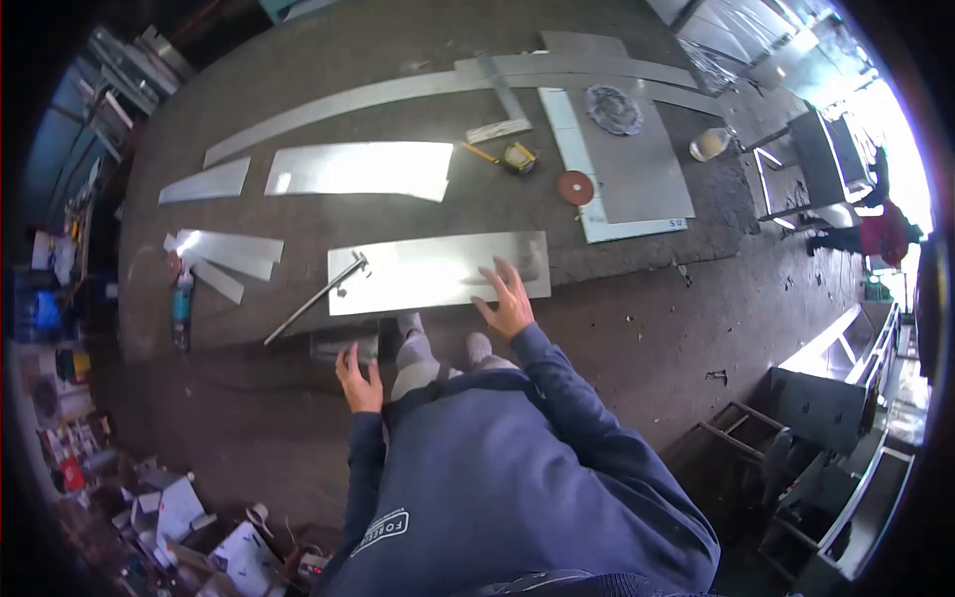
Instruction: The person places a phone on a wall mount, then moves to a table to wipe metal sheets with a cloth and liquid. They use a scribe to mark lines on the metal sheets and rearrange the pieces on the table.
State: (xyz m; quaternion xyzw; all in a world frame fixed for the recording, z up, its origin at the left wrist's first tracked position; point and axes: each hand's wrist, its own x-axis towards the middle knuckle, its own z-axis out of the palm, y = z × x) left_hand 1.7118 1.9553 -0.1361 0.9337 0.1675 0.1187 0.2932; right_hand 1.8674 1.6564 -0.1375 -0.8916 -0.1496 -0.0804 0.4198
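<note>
A shiny rectangular metal sheet point(428, 269) lies at the near edge of the large dark worktable. My right hand point(509, 303) is over the sheet's right end, fingers spread, fingertips at its surface. A hammer point(316, 297) rests with its head on the left end of the sheet and its handle slanting toward the table edge. Lower down, my left hand point(360, 380) is off the table with its fingers apart and nothing visible in it. Just beyond its fingertips, a small metal piece point(343, 346) shows below the table edge, partly in shadow.
Other metal pieces point(358, 169) lie farther back, along with a tape measure point(518, 157), a reddish disc point(575, 187) and a try square point(502, 95). An angle grinder point(182, 303) stands at left. Metal frames point(826, 478) and a person point(885, 229) are at right.
</note>
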